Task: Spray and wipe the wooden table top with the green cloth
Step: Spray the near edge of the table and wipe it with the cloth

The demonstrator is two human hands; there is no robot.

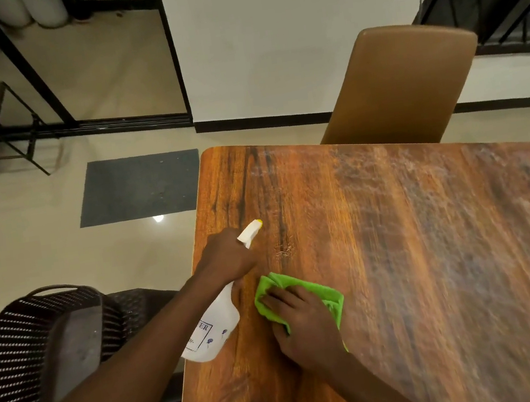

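Left hand (227,257) gripping spray bottle (213,330), right hand (305,324) pressing green cloth (282,282)

On the white plastic spray bottle (218,323), a dark printed frame (203,333) holds the letters "ER", the end of a word whose start is hidden. Smaller print below is too blurred to read.

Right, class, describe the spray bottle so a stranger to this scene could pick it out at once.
Start at the wooden table, at its near left edge. There the left hand grips a tilted bottle by its neck, beside the green cloth. It is the only white thing there, with a yellow-tipped nozzle.
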